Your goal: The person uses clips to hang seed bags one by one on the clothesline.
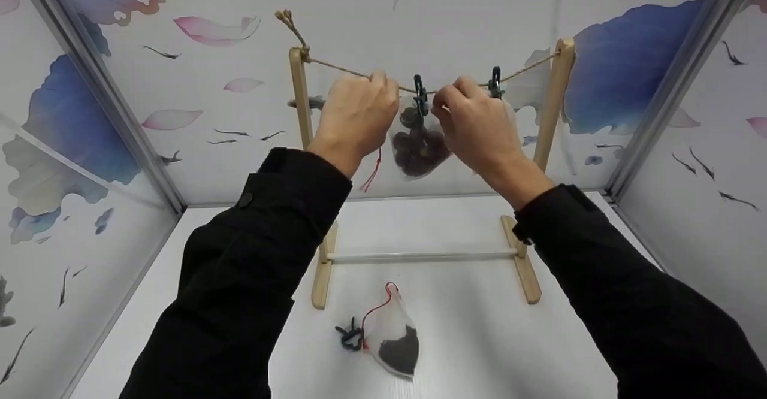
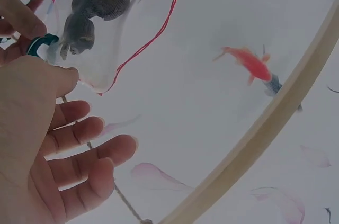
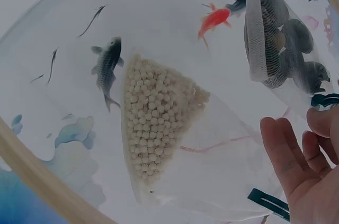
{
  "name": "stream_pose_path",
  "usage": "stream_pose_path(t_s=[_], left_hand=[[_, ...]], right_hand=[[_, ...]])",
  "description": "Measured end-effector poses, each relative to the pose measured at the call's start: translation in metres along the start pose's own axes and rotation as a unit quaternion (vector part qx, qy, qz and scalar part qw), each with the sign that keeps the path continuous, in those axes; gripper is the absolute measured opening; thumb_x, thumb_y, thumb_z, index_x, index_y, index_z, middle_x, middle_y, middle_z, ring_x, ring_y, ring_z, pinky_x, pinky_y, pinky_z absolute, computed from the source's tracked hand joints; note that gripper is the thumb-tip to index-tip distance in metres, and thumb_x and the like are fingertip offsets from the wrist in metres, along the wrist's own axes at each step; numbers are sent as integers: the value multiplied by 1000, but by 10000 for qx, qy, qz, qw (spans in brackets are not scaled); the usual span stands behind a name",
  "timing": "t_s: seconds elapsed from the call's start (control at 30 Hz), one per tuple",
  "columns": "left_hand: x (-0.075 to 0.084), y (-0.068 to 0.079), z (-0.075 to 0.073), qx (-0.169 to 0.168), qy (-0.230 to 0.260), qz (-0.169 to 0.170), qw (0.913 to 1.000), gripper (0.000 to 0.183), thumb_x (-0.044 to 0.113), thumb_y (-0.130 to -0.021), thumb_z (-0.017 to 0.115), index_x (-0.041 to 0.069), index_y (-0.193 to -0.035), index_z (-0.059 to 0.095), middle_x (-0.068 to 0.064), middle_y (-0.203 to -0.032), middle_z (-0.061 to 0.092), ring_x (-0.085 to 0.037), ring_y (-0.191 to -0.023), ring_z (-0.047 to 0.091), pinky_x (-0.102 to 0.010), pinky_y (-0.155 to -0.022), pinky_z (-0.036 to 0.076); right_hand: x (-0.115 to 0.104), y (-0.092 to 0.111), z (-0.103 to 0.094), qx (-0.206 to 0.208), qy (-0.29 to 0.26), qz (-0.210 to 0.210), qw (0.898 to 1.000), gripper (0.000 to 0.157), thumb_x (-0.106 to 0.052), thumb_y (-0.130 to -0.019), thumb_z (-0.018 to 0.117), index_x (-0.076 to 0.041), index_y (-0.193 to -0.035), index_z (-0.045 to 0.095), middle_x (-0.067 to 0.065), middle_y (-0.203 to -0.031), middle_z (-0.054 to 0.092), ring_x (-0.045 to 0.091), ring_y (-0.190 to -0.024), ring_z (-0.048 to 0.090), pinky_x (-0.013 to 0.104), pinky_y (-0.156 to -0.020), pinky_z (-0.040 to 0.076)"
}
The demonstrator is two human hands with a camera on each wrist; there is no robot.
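- One white table (image 1: 467, 351); flower-patterned walls (image 1: 239, 3) left, right and far.
- One rope (image 1: 332, 65), spanning left to right.
- One bag of dark stones (image 1: 413, 153), hanging at a green clip (image 1: 421, 94), between both hands' fingertips.
- Left hand (image 1: 359, 111): fingers loosely curved, apart.
- Right hand (image 1: 482, 123): fingertips beside clip; pinch indeterminable.
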State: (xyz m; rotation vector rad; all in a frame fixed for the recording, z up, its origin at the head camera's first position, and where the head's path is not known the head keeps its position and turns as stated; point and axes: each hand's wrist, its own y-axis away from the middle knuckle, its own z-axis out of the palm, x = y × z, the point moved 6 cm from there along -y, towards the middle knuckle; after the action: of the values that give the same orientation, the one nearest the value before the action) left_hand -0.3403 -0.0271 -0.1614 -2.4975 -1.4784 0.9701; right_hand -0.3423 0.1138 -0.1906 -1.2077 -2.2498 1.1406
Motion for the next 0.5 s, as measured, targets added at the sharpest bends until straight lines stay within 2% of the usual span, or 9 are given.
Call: stream_pose_path(t_s=[0.1,0.23,0.3,0.4,0.5], left_hand=[[-1,5,11,-185,268,-22,9995,25,16,-104,49,-2,-117,61,-14,-100,64,-30,-77,66,-42,-67,56],[-3,11,22,-199,517,-37,9985,36,26,-107,49,-2,-127,56,-14,-102,66,-31,-77,66,-43,-66,55],[-3,15,26,-143,569,-56,9983,38,28,-106,49,-2,-130,53,-15,-104,66,-31,-75,66,-43,-64,55],[-5,21,31,-15,756,-99,9971,47,29,-106,49,-2,-141,48,-17,-118,66,-33,-78,67,-43,-66,56],[-7,32,37,290,1129,-182,9930,55,31,-105,52,-1,-148,42,-18,-130,63,-36,-84,68,-44,-67,56]], right_hand=[[0,3,4,-2,-197,13,9998,4,-6,-98,65,-2,-97,66,14,-94,64,33,-77,67,45,-66,57],[1,6,8,-106,-479,119,9987,6,-5,-99,64,0,-101,65,15,-97,66,32,-88,67,45,-74,58],[1,8,10,-148,-585,197,9980,8,-5,-99,63,1,-104,66,15,-100,68,32,-89,67,46,-76,57],[0,13,10,-130,-687,246,9972,14,-6,-98,62,2,-109,66,15,-103,68,31,-90,68,45,-76,57],[-3,20,8,-16,-783,193,9967,19,-8,-98,63,2,-114,65,16,-106,67,29,-90,70,43,-74,57]])
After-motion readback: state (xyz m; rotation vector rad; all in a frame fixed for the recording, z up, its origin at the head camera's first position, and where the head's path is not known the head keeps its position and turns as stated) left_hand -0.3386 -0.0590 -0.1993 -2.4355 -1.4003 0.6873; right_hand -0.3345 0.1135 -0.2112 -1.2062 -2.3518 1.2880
